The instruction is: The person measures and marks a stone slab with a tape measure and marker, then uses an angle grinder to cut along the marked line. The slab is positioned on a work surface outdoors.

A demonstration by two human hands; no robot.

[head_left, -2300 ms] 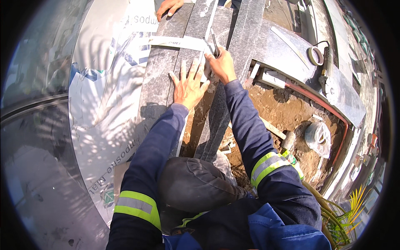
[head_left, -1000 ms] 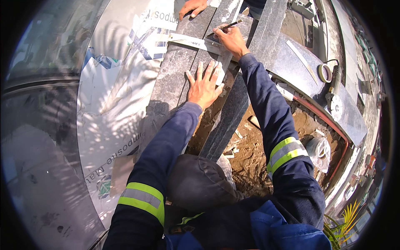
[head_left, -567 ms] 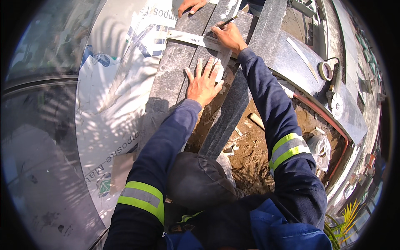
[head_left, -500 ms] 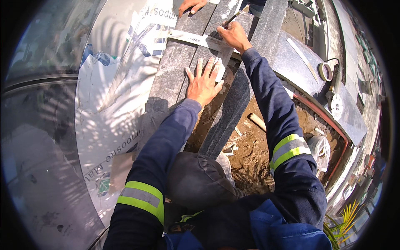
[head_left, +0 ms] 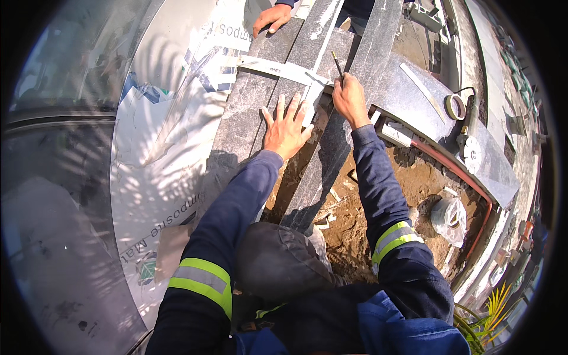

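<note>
My left hand (head_left: 286, 133) lies with fingers spread on the speckled grey stone strips (head_left: 234, 127), its fingertips at a white piece running lengthwise below the right end of a white straightedge (head_left: 257, 64) that crosses them. Whether the two white pieces are joined I cannot tell. My right hand (head_left: 349, 99) grips a thin dark pencil (head_left: 336, 62), held upright just right of the straightedge's end, near a long grey strip (head_left: 374, 41). A co-worker's hand (head_left: 271, 19) rests on the upper end of the leftmost strip.
White printed sheeting (head_left: 148, 171) lies left, beside dark glass (head_left: 53, 207). At right are a grey slab (head_left: 411, 89) with a tape roll (head_left: 454, 106) and angle grinder (head_left: 470, 154), red pipe (head_left: 449, 165), dug soil (head_left: 355, 236), a bagged roll (head_left: 448, 222) and a plant (head_left: 497, 307).
My right hand has drawn down and right from the strips above the straightedge, taking the pencil along, now more upright. My left hand stays spread on the strips.
</note>
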